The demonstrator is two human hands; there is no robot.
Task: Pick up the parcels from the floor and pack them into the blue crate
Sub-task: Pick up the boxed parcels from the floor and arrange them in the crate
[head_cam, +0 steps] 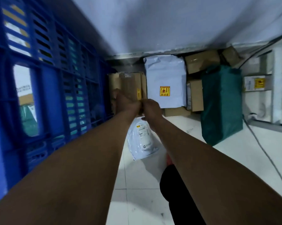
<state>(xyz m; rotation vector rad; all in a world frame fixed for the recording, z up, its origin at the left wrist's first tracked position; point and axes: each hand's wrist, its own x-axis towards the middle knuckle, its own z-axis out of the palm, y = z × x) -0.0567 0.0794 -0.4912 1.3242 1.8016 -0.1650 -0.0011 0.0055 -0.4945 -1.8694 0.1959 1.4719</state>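
Both hands, left hand (128,103) and right hand (150,108), close their fingers on the top edge of a white bag (141,140) so it hangs clear of the floor (234,151), beside the blue crate (47,95) for loading

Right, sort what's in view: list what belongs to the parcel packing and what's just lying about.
Job:
blue crate
white bag parcel, hanging from both hands
left hand
right hand
grey mailer
cardboard box
green parcel

Lying about:
cable on the floor
wall sticker
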